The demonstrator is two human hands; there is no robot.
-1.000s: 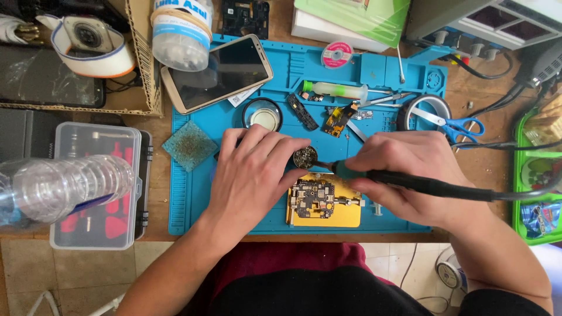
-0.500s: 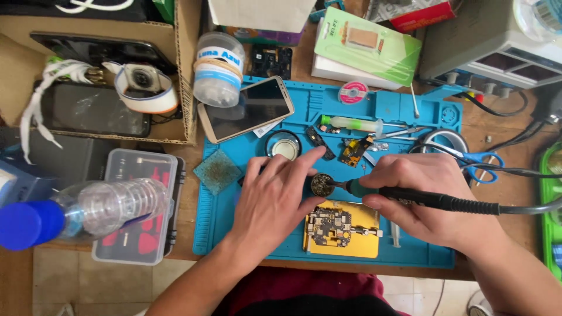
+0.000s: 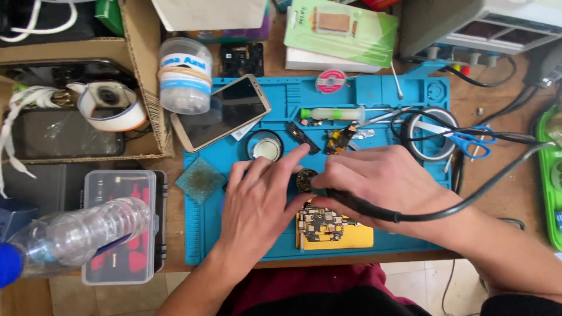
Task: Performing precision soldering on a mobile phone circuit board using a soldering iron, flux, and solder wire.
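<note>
My right hand (image 3: 383, 184) grips a black soldering iron (image 3: 374, 210) whose cable runs off to the right; its tip points left at a small round dark part (image 3: 305, 179) on the blue work mat (image 3: 374, 93). My left hand (image 3: 257, 202) lies flat on the mat, fingers spread, fingertips touching that round part. Just below both hands sits a circuit board on a yellow holder (image 3: 333, 228).
A phone (image 3: 221, 112) lies tilted at the mat's upper left beside a white jar (image 3: 185, 76). A round tin (image 3: 264, 145), syringe tube (image 3: 333, 113), tape roll (image 3: 430, 134) and blue scissors (image 3: 468, 140) are on the mat. A plastic bottle (image 3: 76, 237) lies over a clear case.
The view has shifted, so everything sits lower and further right in frame. Both hands stay over the round part and board; the iron tip remains at the round part.
</note>
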